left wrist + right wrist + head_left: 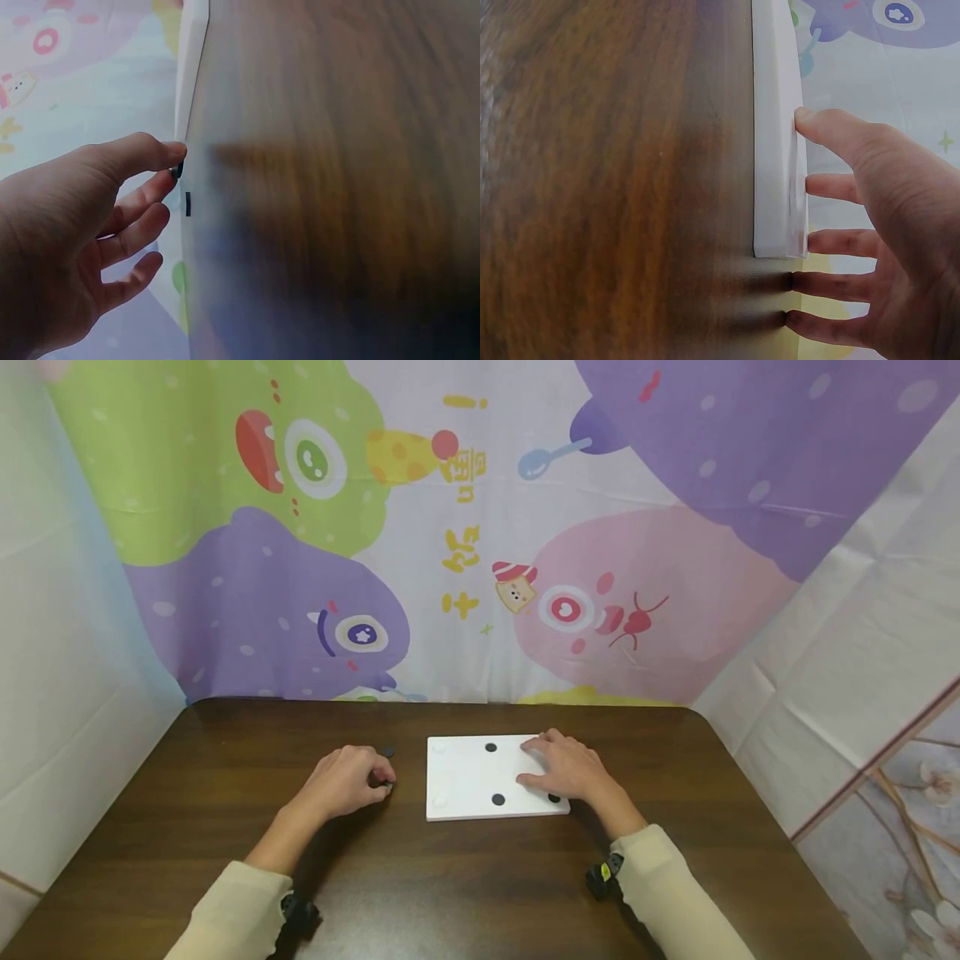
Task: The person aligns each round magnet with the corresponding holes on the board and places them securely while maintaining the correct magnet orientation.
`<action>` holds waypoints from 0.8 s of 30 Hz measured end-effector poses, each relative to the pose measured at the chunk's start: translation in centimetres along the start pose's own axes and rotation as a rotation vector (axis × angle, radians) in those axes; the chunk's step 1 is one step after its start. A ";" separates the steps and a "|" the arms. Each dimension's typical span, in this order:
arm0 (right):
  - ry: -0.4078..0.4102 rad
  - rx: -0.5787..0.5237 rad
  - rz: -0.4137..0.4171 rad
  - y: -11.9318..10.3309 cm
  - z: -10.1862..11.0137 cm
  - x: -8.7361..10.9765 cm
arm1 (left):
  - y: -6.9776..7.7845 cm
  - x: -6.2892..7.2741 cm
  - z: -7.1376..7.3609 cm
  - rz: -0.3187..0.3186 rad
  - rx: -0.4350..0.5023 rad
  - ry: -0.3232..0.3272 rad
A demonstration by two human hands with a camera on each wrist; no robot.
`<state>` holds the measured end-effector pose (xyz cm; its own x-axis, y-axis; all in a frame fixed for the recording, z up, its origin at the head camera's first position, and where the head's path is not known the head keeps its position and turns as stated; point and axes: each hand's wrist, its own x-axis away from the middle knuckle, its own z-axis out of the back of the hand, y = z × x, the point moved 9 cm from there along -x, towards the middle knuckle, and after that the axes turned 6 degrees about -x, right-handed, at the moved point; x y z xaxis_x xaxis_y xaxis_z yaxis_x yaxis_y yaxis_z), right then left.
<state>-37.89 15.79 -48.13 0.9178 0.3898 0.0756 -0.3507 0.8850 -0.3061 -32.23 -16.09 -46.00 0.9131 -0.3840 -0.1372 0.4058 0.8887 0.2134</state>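
Observation:
A white rectangular board point(461, 777) lies flat on the wooden table, with several black discs point(498, 799) on it and pale round marks point(440, 802) near its left corners. To the left of the board, my left hand point(348, 781) pinches a small dark disc point(177, 171) between thumb and forefinger, the other fingers loosely bent. Another black disc point(389, 752) lies on the table just beyond that hand. My right hand point(572, 767) rests on the board's right end, fingers spread; in the right wrist view its thumb touches the white surface and two fingers reach past the end.
The brown table point(450, 893) runs back to a cartoon-printed cloth point(450, 660). Pale cloth hangs at both sides. Small black devices point(603, 877) are strapped at both wrists, below light sleeves.

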 end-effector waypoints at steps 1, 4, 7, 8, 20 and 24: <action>-0.001 0.000 0.000 0.0 0.0 0.0 | 0.0 0.0 -0.1 -0.001 0.000 0.001; 0.001 0.003 0.002 -0.1 0.0 0.0 | 0.3 -0.2 -0.1 -0.012 -0.007 0.007; 0.002 0.000 -0.002 -0.1 0.1 0.0 | 0.6 -0.3 -0.1 -0.022 -0.013 0.003; 0.003 0.000 0.000 -0.1 0.1 0.1 | 0.7 -0.3 -0.1 -0.026 -0.014 0.003; 0.007 0.002 0.002 0.0 0.1 0.2 | 2.3 -1.1 0.1 -0.061 -0.007 0.013; 0.010 0.004 0.002 0.1 0.1 0.1 | 2.9 -1.4 0.0 -0.071 -0.011 0.013</action>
<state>-37.82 15.92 -48.03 0.9189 0.3888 0.0659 -0.3529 0.8854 -0.3025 -32.31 -13.04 -45.19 0.8812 -0.4431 -0.1645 0.4693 0.8620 0.1917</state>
